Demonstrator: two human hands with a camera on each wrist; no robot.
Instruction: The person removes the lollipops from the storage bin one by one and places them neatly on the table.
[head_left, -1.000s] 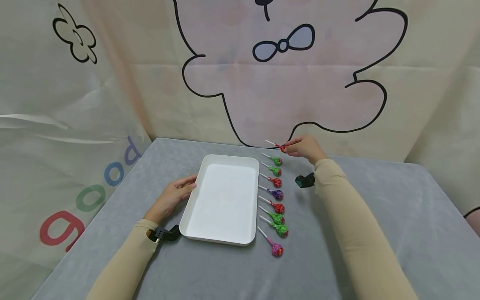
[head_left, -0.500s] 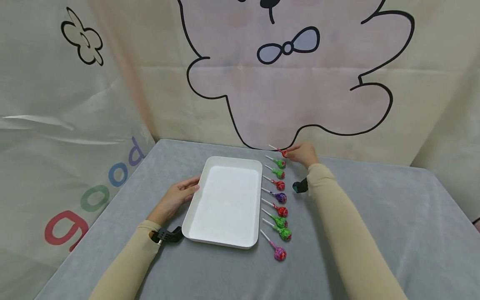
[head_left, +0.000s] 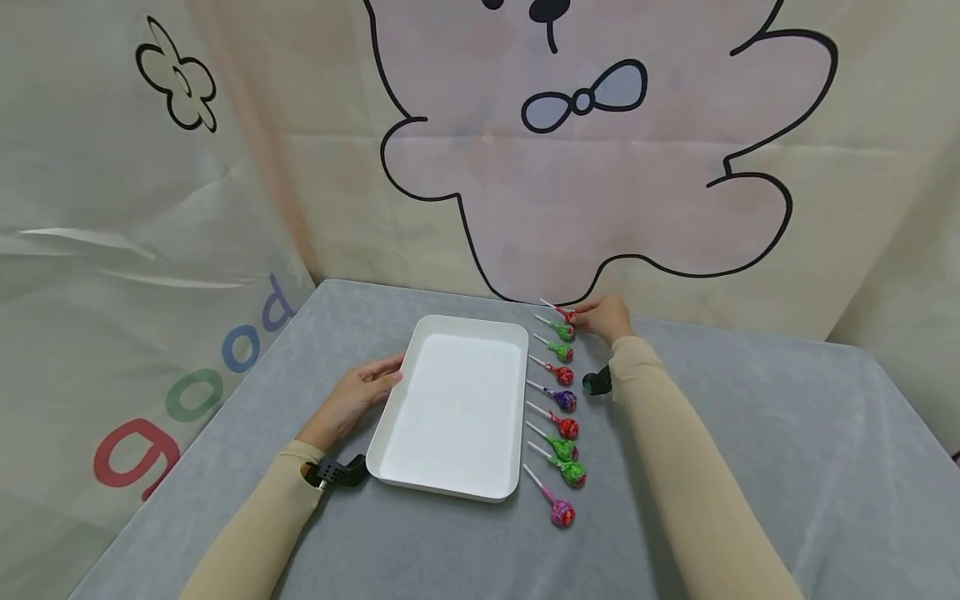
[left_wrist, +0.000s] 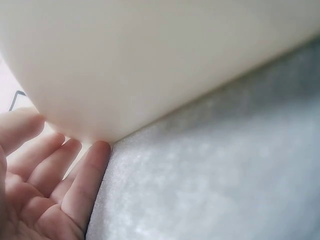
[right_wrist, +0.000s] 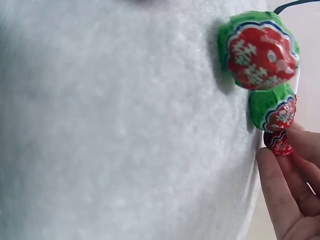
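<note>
At the far end of a column of lollipops, my right hand [head_left: 606, 318] pinches a red-wrapped lollipop [head_left: 567, 317] by its candy head. Its white stick points left, at table level near the back edge. In the right wrist view, the thumb and fingers meet around the red wrapper [right_wrist: 281, 144], partly hidden behind a green lollipop [right_wrist: 275, 112]. My left hand [head_left: 356, 400] rests against the left side of a white rectangular tray [head_left: 453, 400]. The left wrist view shows its fingertips touching the tray's outer wall [left_wrist: 125, 65], fingers mostly extended. Nothing lies in the tray.
Along the tray's right side lie several more lollipops, sticks leftward: green [head_left: 562, 352], red [head_left: 564, 376], purple [head_left: 564, 401] and, nearest, pink [head_left: 562, 513]. Grey cloth [head_left: 720, 400] covers the table. A printed curtain [head_left: 600, 192] hangs right behind its back edge.
My right hand has lowered the red lollipop and moved it slightly toward me, bringing it into line behind the far green one. The left hand stays at the tray; the view has shifted slightly.
</note>
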